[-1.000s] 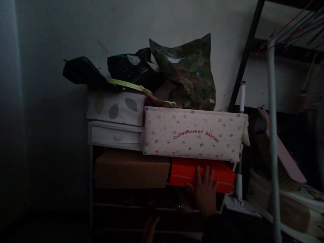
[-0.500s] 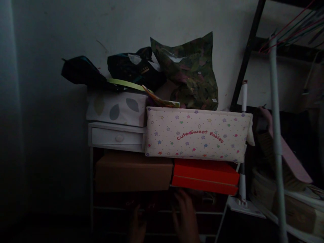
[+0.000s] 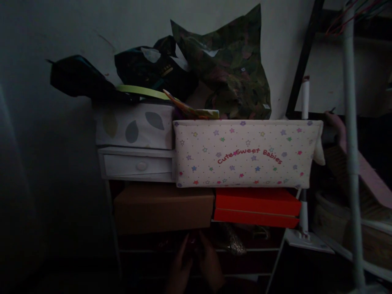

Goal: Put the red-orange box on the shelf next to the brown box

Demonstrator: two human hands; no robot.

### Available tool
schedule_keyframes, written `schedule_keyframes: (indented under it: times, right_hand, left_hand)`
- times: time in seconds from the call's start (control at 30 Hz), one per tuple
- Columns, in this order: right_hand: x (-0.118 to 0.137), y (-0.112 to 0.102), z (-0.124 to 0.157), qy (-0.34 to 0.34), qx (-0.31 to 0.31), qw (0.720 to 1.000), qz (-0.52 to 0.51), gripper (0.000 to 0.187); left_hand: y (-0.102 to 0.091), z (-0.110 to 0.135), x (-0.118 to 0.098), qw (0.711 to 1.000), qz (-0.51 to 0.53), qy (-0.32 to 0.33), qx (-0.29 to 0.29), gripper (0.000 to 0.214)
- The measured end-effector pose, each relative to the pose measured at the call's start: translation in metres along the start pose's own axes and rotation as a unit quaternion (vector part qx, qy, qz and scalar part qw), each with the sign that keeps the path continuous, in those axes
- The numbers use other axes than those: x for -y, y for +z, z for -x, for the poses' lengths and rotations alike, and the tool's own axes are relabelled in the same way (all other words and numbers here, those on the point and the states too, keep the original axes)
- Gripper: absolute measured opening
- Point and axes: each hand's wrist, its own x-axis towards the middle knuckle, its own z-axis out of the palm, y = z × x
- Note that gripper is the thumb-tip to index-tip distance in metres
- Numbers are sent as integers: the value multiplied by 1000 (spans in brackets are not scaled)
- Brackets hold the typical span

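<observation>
Both hands are working low in the centre of the frame, in the dark shelf gap beneath the brown cardboard box [image 3: 163,207] and the red box [image 3: 257,206]. The left hand [image 3: 180,267] and right hand [image 3: 211,265] are meeting fingertip to fingertip over something small with a faint reddish glint; the dimness is hiding what it is, and whether the fingers are pinching it or merely touching cannot be told. The step in hand looks like feeling about on this lower shelf [image 3: 245,250], just left of a glittery shoe-like item [image 3: 234,241]. Above, the star-printed box [image 3: 245,153] is sitting on the red box. A next move would call for a surer hold and more light.
</observation>
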Motion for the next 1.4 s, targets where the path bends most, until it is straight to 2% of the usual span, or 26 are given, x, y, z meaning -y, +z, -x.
schedule_keyframes:
  times: [0.13, 0.23, 0.4, 0.57, 0.9, 1.0, 1.07, 1.13, 1.2, 1.27, 1.33, 1.4]
  right_hand:
    - [-1, -1, -3, 13, -22, 993, -114, 58]
    - [-14, 2, -5, 24, -53, 981, -186, 57]
    - [-26, 3, -7, 38, -73, 952, -296, 58]
    - [-32, 2, -9, 36, -63, 935, -347, 58]
    - [-38, 1, -11, 44, -72, 941, -329, 63]
    - [-35, -1, -10, 41, -68, 949, -305, 64]
    - [-33, -2, -10, 36, -87, 959, -267, 61]
    - [-33, -2, -7, 31, -144, 969, -196, 58]
    - [-31, 0, -2, 35, -225, 968, -108, 55]
    - [-27, 3, 5, 44, -272, 961, -37, 47]
    - [-19, 10, 13, 37, -246, 969, -1, 36]
    - [-10, 21, 20, 11, -178, 984, 13, 29]
  left_hand:
    - [5, 3, -16, 999, 0, 39, -3, 60]
    - [8, 1, -15, 997, 45, 67, 5, 60]
    - [14, -4, -9, 995, 80, 56, 25, 60]
    - [20, -7, -5, 989, 136, 36, 42, 65]
    - [21, -11, -4, 986, 146, 15, 84, 77]
    - [19, -6, -11, 991, 102, 24, 88, 78]
    - [17, 0, -18, 995, 47, 30, 83, 77]
    - [14, 5, -24, 996, 2, 42, 73, 75]
    - [10, 7, -28, 997, -21, 64, 29, 70]
    - [0, 5, -28, 995, -15, 74, -69, 59]
    - [-15, 1, -26, 981, 8, 54, -185, 46]
    - [-33, -2, -21, 962, 42, 12, -271, 39]
